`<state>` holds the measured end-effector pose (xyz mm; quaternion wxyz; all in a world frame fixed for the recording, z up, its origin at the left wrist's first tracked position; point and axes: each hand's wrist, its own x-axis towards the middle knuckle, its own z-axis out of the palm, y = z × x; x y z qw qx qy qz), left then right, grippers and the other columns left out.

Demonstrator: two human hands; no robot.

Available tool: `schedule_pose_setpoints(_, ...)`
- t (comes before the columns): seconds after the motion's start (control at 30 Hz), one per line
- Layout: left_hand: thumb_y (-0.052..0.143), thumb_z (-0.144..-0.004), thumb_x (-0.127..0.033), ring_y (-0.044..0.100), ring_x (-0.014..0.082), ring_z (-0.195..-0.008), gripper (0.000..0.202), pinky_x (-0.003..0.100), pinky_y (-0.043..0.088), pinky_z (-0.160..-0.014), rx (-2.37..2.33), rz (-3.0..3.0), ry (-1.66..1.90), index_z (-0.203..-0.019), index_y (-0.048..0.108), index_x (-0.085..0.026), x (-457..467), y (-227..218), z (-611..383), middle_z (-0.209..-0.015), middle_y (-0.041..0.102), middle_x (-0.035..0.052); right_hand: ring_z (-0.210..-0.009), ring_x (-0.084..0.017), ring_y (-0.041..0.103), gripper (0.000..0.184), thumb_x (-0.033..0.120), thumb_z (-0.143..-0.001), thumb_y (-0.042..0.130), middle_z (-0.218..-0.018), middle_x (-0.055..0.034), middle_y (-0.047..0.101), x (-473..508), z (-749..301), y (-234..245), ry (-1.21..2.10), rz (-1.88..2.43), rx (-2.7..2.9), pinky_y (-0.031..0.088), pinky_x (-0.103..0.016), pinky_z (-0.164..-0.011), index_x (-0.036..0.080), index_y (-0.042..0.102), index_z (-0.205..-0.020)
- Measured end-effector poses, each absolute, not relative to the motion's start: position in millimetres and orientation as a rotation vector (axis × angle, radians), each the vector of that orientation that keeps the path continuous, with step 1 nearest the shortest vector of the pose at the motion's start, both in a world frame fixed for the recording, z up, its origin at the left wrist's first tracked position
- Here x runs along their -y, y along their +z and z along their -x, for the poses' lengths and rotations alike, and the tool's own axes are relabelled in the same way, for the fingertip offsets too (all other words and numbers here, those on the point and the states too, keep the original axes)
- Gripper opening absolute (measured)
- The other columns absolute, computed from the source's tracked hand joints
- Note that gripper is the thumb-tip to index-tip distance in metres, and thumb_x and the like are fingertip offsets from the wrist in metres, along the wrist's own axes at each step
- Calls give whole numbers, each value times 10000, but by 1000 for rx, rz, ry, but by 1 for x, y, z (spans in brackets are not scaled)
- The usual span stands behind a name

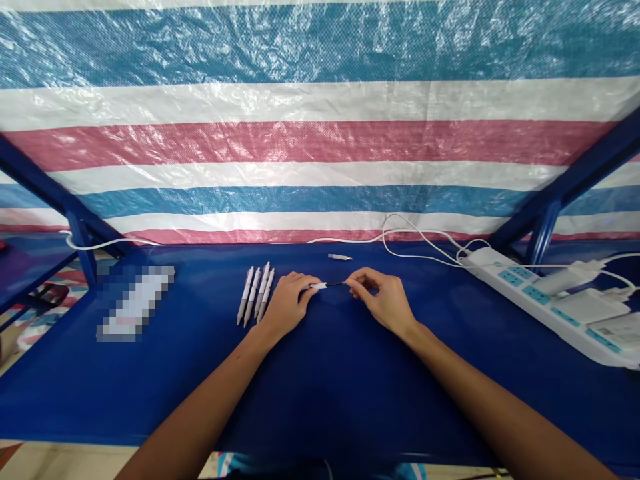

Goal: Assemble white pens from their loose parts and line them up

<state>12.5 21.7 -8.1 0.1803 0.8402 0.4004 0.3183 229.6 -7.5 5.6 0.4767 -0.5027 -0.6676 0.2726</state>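
My left hand (291, 300) is closed around a white pen barrel (319, 285), whose end sticks out to the right. A thin dark refill (336, 283) reaches from that barrel to my right hand (379, 297), where thumb and forefinger pinch its tip. A small grey-and-white pen part (341, 257) with a pointed end lies on the table beyond the hands. Just left of my left hand, several white pens with grey grips (253, 297) lie side by side, grips toward me.
The blue table (320, 387) has a long white power strip (545, 300) with plugged-in chargers at the right. White cables (420, 233) run along the back edge. A blurred-out pale object (135, 303) lies at the left. Striped plastic sheeting (320, 140) hangs behind, between blue metal bars (575, 173).
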Motion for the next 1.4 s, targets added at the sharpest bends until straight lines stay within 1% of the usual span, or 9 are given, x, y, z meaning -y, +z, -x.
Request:
schedule_pose_setpoints(0.3,485,-996,-241,654,238,-904,235,388,496,-876,-1105,-2391,867,-1003,720,-230,-20,-7,-15,-975,767,54,-510,-151,598,456,584,-926,517,-568,-10,627,9,-229,6,587,1306,1683,475,-252,-525,207,611,-687)
schedule_pose_setpoints(0.47,490,-979,-220,656,249,-909,224,393,501,-868,-1098,-2327,891,-1021,710,-221,-21,-7,-15,-986,765,61,-553,-166,620,456,539,-996,405,-612,-13,635,6,-236,5,534,1315,1630,500,-270,-560,215,646,-784)
schedule_pose_setpoints(0.57,486,-975,-211,655,248,-903,216,387,499,-880,-1130,-2275,919,-1039,692,-220,-20,-7,-14,-910,755,50,-765,-218,695,400,520,-997,424,-840,-60,725,0,-242,-2,415,1339,1663,559,-323,-692,215,675,-934)
schedule_pose_setpoints(0.63,468,-988,-223,655,243,-881,212,379,496,-877,-1140,-2253,936,-1017,679,-219,-20,-6,-14,-856,740,42,-1002,-268,690,405,522,-987,448,-1086,-102,731,-6,-245,-10,328,1339,1753,567,-406,-869,209,666,-1125)
schedule_pose_setpoints(0.73,414,-1019,-250,660,231,-878,250,362,488,-865,-1124,-2230,981,-939,649,-217,-18,-5,-15,-862,728,39,-1308,-308,548,513,525,-999,419,-1370,-152,622,-14,-245,-24,256,1357,1955,444,-513,-1102,191,576,-1355)
schedule_pose_setpoints(0.87,372,-1035,-271,671,222,-903,277,358,479,-882,-1113,-2177,1052,-916,617,-216,-17,-2,-16,-877,726,38,-1466,-326,378,648,567,-992,418,-1550,-162,456,-20,-242,-34,224,1465,2127,353,-565,-1169,172,446,-1504)
schedule_pose_setpoints(1.07,382,-1026,-279,671,212,-835,264,360,491,-882,-1109,-2141,1074,-938,622,-215,-15,1,-18,-853,727,33,-1488,-305,349,666,547,-1007,388,-1571,-160,429,-20,-240,-32,206,1545,2217,310,-549,-1199,160,387,-1549)
schedule_pose_setpoints(1.23,385,-1019,-292,670,212,-841,256,355,490,-873,-1105,-2129,1080,-943,618,-220,-14,2,-19,-847,717,31,-1357,-311,507,537,457,-1014,411,-1443,-145,563,-20,-241,-27,160,1497,2198,407,-538,-1125,223,479,-1492)
schedule_pose_setpoints(1.4,403,-1017,-303,676,215,-844,240,368,492,-887,-1124,-2117,1075,-950,618,-222,-14,1,-19,-845,721,30,-1292,-322,548,552,394,-1001,441,-1391,-155,578,-19,-242,-26,129,1468,2182,478,-535,-1043,247,425,-1533)
